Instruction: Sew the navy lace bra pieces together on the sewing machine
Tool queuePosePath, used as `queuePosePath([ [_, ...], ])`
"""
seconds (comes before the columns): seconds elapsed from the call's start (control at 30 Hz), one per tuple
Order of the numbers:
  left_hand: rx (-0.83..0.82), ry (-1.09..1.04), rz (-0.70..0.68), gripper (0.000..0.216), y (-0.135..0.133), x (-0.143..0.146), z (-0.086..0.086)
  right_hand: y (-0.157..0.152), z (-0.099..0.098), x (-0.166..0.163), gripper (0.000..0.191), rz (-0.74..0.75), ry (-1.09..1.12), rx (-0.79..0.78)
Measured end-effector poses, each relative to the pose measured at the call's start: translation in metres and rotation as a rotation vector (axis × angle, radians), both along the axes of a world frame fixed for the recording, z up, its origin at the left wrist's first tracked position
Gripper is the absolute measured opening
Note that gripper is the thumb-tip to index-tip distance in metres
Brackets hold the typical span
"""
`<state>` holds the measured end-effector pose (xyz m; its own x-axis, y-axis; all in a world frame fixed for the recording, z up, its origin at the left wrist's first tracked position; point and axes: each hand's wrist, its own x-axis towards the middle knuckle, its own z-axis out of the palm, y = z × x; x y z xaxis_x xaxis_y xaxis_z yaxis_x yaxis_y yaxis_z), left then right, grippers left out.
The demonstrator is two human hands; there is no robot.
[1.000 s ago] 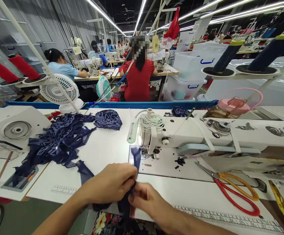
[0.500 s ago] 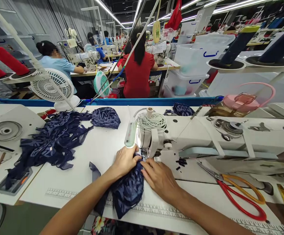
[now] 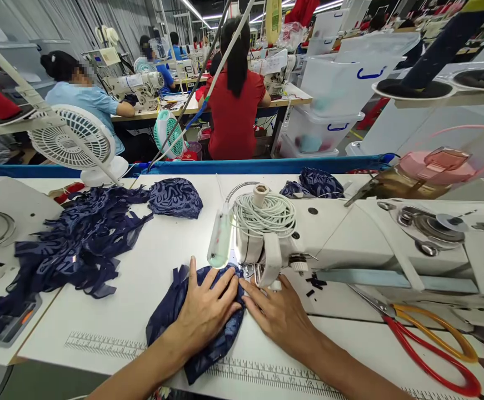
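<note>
A dark navy patterned fabric piece (image 3: 164, 316) lies under the needle area of a white sewing machine (image 3: 329, 228). Flat on top of it rests my left hand (image 3: 208, 308), fingers spread, the tips just left of the presser foot. My right hand (image 3: 273, 305) lies at the fabric's right edge, its fingers stretched out beside the foot and partly behind the machine head. The needle itself is hidden. A coil of pale cord (image 3: 264, 214) sits on top of the machine head.
Scissors with orange and red handles (image 3: 429, 339) lie at right. Navy strips (image 3: 83, 239) are heaped at left, near a folded navy piece (image 3: 175, 198). A white fan (image 3: 73, 136) stands behind. Dark scraps (image 3: 317, 282) lie by the machine. Other people sit at machines beyond.
My left hand has gone from pinching the fabric near the foot to lying spread on it. The fabric has spread out to the left. My view has moved closer.
</note>
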<state>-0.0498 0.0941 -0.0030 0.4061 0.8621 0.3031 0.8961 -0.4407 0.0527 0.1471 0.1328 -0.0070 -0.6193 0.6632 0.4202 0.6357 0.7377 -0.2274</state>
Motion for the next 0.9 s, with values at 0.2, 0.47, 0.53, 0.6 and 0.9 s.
queuePosePath([
  [0.2, -0.005, 0.011, -0.033, 0.029, 0.007, 0.001, 0.006, 0.006, -0.002, 0.002, 0.033, -0.023, 0.025, 0.03],
  [0.47, 0.026, 0.01, -0.041, 0.03, 0.019, 0.004, 0.007, 0.009, -0.002, 0.004, 0.03, -0.019, 0.014, 0.013],
  [0.53, 0.013, 0.014, -0.036, 0.03, 0.02, 0.004, 0.007, 0.01, -0.003, 0.003, 0.027, -0.025, 0.022, 0.013],
  [0.6, -0.015, 0.026, -0.032, 0.031, 0.021, 0.004, 0.007, 0.011, -0.003, 0.002, 0.028, -0.03, 0.015, 0.023],
  [0.9, -0.113, 0.011, -0.049, 0.035, 0.023, -0.002, 0.011, 0.009, -0.001, 0.005, 0.031, -0.002, 0.035, 0.026],
])
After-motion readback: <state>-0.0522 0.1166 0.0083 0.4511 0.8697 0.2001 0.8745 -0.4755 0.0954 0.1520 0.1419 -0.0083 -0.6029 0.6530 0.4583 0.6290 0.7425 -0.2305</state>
